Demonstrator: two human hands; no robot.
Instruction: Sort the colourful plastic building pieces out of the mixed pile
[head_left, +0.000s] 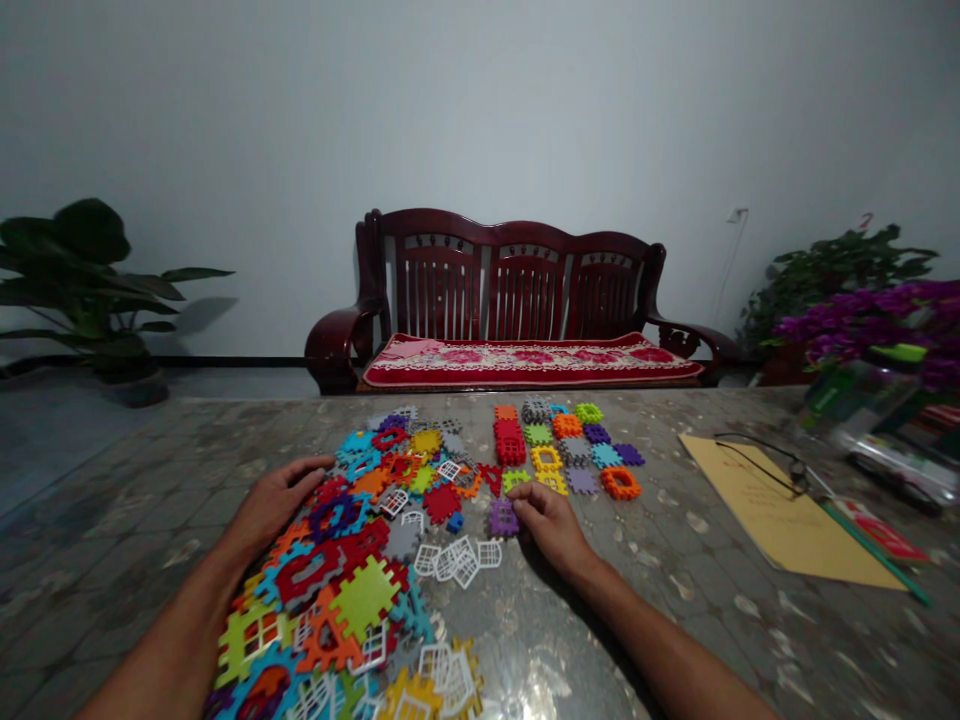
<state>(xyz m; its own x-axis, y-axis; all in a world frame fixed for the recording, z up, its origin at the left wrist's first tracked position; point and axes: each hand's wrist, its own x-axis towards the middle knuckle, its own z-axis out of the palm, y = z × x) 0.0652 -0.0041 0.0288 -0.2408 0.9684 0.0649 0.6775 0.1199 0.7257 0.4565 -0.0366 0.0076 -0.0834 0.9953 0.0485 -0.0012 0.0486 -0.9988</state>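
Observation:
My right hand (553, 518) pinches the right edge of a purple notched building tile (502, 517) with a window-like grid in it, low over the table. Just beyond that tile are a lime-green open-frame tile (516, 482) and a dark red piece (490, 478). My left hand (276, 498) rests with its fingers stretched out along the left edge of a large mixed heap of colourful interlocking tiles (365, 598), holding nothing. Several white window-frame pieces (457, 560) lie between the heap and my right hand, with a small blue block (454, 522) near them.
Tiles grouped by colour, including a red stack (510, 442) and an orange ring tile (620, 484), stand beyond my right hand. A yellow envelope (780, 520) with glasses (798, 476), a green pencil (874, 550) and a bottle (889, 380) occupy the right. A wooden bench (525, 235) stands behind the table.

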